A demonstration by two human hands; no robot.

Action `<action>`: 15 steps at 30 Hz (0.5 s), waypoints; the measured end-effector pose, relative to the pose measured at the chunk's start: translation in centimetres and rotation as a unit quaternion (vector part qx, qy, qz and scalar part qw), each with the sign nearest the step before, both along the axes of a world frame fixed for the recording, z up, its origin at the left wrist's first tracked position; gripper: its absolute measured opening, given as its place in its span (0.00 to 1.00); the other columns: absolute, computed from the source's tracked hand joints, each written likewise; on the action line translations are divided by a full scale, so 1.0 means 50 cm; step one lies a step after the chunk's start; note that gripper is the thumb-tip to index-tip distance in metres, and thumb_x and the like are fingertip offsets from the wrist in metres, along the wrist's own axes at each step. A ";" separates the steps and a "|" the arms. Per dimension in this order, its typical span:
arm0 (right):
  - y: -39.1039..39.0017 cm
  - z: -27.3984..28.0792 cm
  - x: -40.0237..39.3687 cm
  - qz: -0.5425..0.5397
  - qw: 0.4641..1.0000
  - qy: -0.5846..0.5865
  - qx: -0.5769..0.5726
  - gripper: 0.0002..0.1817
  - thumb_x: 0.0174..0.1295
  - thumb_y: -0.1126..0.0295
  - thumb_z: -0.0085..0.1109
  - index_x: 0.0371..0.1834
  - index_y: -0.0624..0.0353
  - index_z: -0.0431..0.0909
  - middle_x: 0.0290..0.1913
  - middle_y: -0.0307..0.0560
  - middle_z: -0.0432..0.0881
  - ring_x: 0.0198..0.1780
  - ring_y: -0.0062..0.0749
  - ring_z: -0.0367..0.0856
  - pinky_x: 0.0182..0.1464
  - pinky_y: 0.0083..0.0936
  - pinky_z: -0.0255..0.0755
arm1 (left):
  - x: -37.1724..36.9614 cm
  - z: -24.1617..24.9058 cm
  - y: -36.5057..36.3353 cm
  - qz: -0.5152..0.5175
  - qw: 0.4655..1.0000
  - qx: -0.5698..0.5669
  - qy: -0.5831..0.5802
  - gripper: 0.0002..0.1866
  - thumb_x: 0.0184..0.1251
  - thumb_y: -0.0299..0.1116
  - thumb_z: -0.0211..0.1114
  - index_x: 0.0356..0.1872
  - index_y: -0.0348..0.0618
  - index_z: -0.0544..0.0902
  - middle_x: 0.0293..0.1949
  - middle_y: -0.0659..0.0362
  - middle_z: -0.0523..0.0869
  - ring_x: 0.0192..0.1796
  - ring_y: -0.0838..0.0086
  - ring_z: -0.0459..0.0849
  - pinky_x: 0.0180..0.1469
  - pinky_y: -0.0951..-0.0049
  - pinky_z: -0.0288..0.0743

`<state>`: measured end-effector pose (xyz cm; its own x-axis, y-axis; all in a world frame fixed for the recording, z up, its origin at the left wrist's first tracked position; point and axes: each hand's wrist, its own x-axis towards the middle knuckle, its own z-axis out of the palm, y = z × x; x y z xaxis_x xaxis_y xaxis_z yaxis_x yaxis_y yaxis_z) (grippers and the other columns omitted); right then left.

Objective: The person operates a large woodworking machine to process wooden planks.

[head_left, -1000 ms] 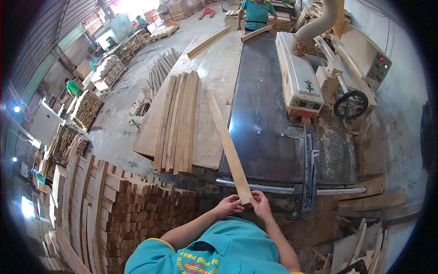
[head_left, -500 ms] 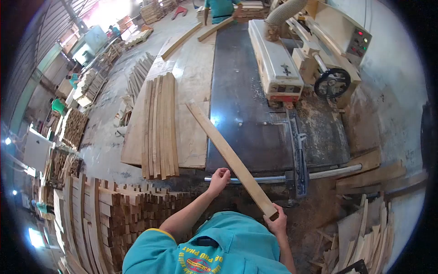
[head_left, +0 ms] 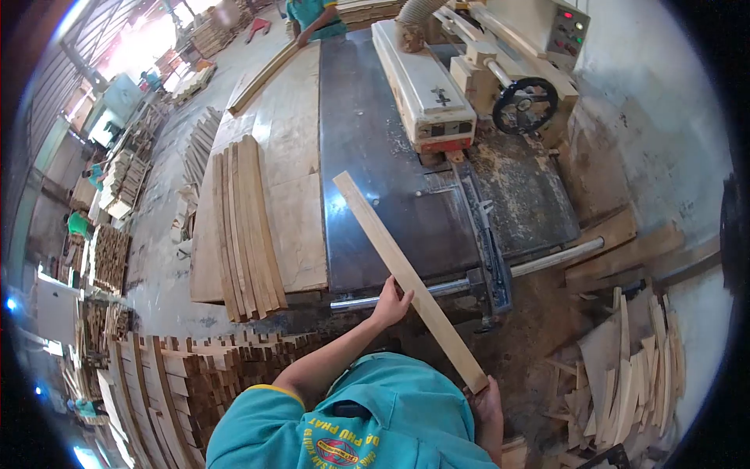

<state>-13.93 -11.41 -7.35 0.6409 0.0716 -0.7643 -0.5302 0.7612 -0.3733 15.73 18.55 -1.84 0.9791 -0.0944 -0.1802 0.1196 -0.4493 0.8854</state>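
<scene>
A long pale wooden board (head_left: 414,285) slants from over the dark machine table down to my body. Its near end is in my right hand (head_left: 487,402), with the fingers closed around the edge. My left hand (head_left: 392,303) touches the board's left side near the middle; the thumb and fingertips are at its edge, and part of the fingers lies behind the wood. Left of the board, several wooden strips (head_left: 246,230) lie side by side on the light wooden tabletop (head_left: 301,227).
A saw machine (head_left: 430,102) with a black handwheel (head_left: 525,105) stands beyond the dark metal table (head_left: 359,125). A co-worker (head_left: 316,17) touches a strip at the far end. Stacked wood (head_left: 226,375) stands low left; offcuts (head_left: 633,375) lie low right.
My left hand has moved right onto the board. The board's near end and my right hand have shifted slightly lower. The view has turned, and the co-worker's two far strips now lie together.
</scene>
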 end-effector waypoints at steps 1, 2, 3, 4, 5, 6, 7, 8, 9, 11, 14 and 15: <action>0.002 0.014 -0.019 0.000 0.999 0.021 -0.043 0.35 0.80 0.40 0.33 0.65 0.62 0.75 0.46 0.53 0.86 0.42 0.41 0.86 0.41 0.40 0.80 | -0.004 0.012 -0.018 -0.016 1.000 -0.008 0.003 0.32 0.71 0.34 0.68 0.69 0.27 0.65 0.46 0.45 0.84 0.44 0.64 0.86 0.49 0.63 0.81; 0.003 0.032 -0.037 -0.001 0.995 0.043 -0.087 0.36 0.80 0.39 0.33 0.66 0.61 0.75 0.48 0.52 0.86 0.44 0.40 0.86 0.42 0.41 0.81 | -0.006 0.011 -0.035 -0.033 0.999 -0.016 0.005 0.32 0.71 0.34 0.68 0.68 0.26 0.65 0.46 0.45 0.84 0.45 0.63 0.86 0.50 0.62 0.81; 0.001 0.054 -0.057 -0.010 0.995 0.045 -0.089 0.36 0.80 0.39 0.33 0.66 0.61 0.75 0.48 0.52 0.86 0.44 0.40 0.86 0.42 0.41 0.81 | -0.006 0.009 -0.052 -0.051 0.996 -0.074 0.019 0.35 0.72 0.34 0.68 0.71 0.25 0.63 0.49 0.42 0.84 0.47 0.60 0.86 0.52 0.62 0.81; 0.002 0.093 -0.068 -0.006 0.994 0.053 -0.090 0.32 0.80 0.43 0.38 0.66 0.60 0.75 0.48 0.51 0.87 0.46 0.42 0.87 0.45 0.42 0.82 | -0.007 -0.005 -0.068 -0.061 0.995 -0.076 0.021 0.35 0.72 0.34 0.68 0.71 0.25 0.63 0.49 0.42 0.84 0.47 0.60 0.86 0.52 0.62 0.81; 0.003 0.114 -0.078 -0.002 0.994 0.061 -0.092 0.28 0.81 0.47 0.44 0.66 0.60 0.75 0.48 0.51 0.87 0.48 0.43 0.88 0.48 0.43 0.83 | -0.007 -0.031 -0.082 -0.087 0.994 -0.066 0.000 0.36 0.72 0.34 0.68 0.72 0.25 0.61 0.50 0.41 0.83 0.49 0.59 0.86 0.53 0.62 0.81; 0.003 0.101 -0.098 -0.012 0.994 0.062 -0.094 0.28 0.81 0.47 0.44 0.66 0.60 0.75 0.48 0.51 0.87 0.48 0.43 0.88 0.48 0.43 0.83 | -0.007 -0.055 -0.097 -0.114 0.992 -0.057 -0.022 0.37 0.72 0.34 0.67 0.74 0.25 0.60 0.52 0.40 0.82 0.51 0.57 0.85 0.54 0.61 0.80; 0.003 0.073 -0.128 -0.013 0.990 0.058 -0.127 0.24 0.80 0.51 0.48 0.66 0.59 0.75 0.48 0.49 0.87 0.47 0.41 0.88 0.47 0.42 0.83 | -0.005 -0.081 -0.115 -0.128 0.988 -0.089 -0.019 0.38 0.73 0.34 0.67 0.75 0.25 0.58 0.53 0.39 0.81 0.53 0.56 0.84 0.56 0.59 0.79; -0.001 0.045 -0.159 -0.015 0.986 0.054 -0.160 0.21 0.80 0.56 0.52 0.66 0.57 0.75 0.48 0.47 0.88 0.46 0.39 0.88 0.46 0.40 0.84 | -0.005 -0.070 -0.131 -0.137 0.986 -0.091 -0.019 0.38 0.73 0.34 0.67 0.75 0.25 0.58 0.53 0.39 0.81 0.53 0.56 0.84 0.56 0.59 0.79; -0.004 0.034 -0.179 -0.024 0.985 0.055 -0.161 0.21 0.80 0.56 0.52 0.66 0.57 0.75 0.48 0.47 0.88 0.46 0.39 0.88 0.46 0.40 0.84 | -0.005 -0.044 -0.147 -0.163 0.984 -0.072 -0.005 0.38 0.73 0.34 0.66 0.75 0.26 0.58 0.53 0.39 0.80 0.53 0.55 0.83 0.56 0.58 0.79; -0.006 0.026 -0.200 -0.025 0.985 0.030 -0.167 0.16 0.78 0.64 0.56 0.64 0.55 0.76 0.48 0.46 0.87 0.43 0.36 0.88 0.43 0.37 0.85 | -0.003 -0.008 -0.178 -0.196 0.979 -0.054 0.007 0.37 0.73 0.34 0.65 0.76 0.27 0.58 0.52 0.40 0.80 0.53 0.54 0.83 0.56 0.57 0.78; 0.001 0.046 -0.200 -0.065 0.979 0.015 -0.192 0.15 0.79 0.63 0.55 0.61 0.57 0.76 0.46 0.46 0.87 0.40 0.36 0.89 0.42 0.36 0.85 | 0.001 0.000 -0.219 -0.233 0.972 0.027 -0.015 0.33 0.78 0.34 0.61 0.76 0.34 0.57 0.51 0.44 0.79 0.53 0.55 0.82 0.56 0.54 0.78; 0.002 0.054 -0.194 -0.070 0.979 0.015 -0.192 0.15 0.79 0.63 0.55 0.61 0.57 0.76 0.46 0.46 0.87 0.40 0.36 0.89 0.42 0.36 0.85 | 0.007 -0.003 -0.233 -0.238 0.970 0.002 -0.041 0.32 0.78 0.34 0.61 0.76 0.34 0.58 0.51 0.43 0.77 0.54 0.53 0.81 0.56 0.52 0.77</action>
